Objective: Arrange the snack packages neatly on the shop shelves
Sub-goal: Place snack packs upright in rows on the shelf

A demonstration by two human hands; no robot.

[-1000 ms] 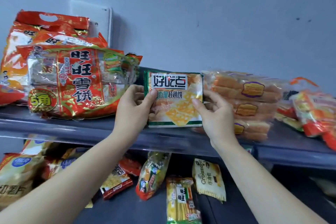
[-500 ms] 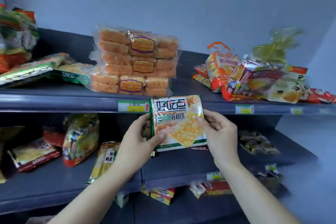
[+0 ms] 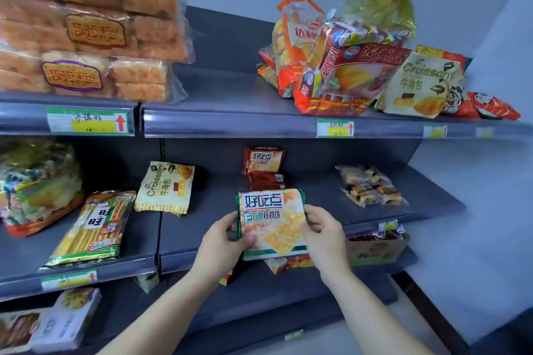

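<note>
A green-edged cracker packet (image 3: 272, 222) is held upright over the front of the middle shelf (image 3: 375, 212). My left hand (image 3: 223, 245) grips its left edge and my right hand (image 3: 324, 235) pinches its right edge. Behind it on the same shelf stands a red packet of the same brand (image 3: 264, 166). An orange packet (image 3: 284, 264) shows just under the held one; whether it lies on this shelf or a lower one I cannot tell.
The top shelf (image 3: 230, 121) carries stacked cake bags (image 3: 86, 29) at left and a heap of snack bags (image 3: 354, 66) at right. On the middle shelf lie a croissant bag (image 3: 165, 187), a stick-biscuit pack (image 3: 92, 228) and small wrapped cakes (image 3: 369, 186). White boxes (image 3: 66, 320) sit lower left.
The view has dropped from the top shelf to the middle one. Both hands have carried the green cracker packet down in front of the middle shelf, still holding it by its sides.
</note>
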